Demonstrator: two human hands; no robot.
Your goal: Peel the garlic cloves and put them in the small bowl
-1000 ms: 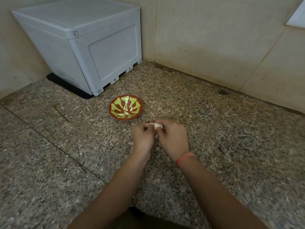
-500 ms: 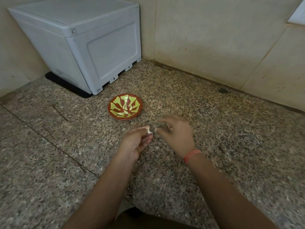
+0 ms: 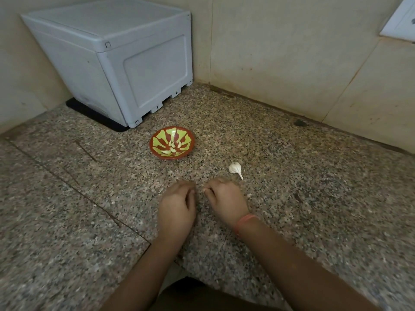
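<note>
Two bare hands hover close together over the near middle of the speckled granite counter [image 3: 303, 209], the left hand [image 3: 177, 205] and right hand [image 3: 225, 198] both with fingers curled inward, tips almost meeting. Whether they pinch a clove between them I cannot tell; the fingers hide it. Just beyond the right hand, apart from it, lies a white papery piece of garlic bulb [image 3: 234, 168] with its stalk pointing toward the near edge. It is likely light and brittle-skinned; best taken by the plump body, not the stalk. Further toward the back corner stands the small red-and-green patterned bowl [image 3: 173, 157], holding several pale peeled cloves [image 3: 173, 147], which would be smooth and slippery.
</note>
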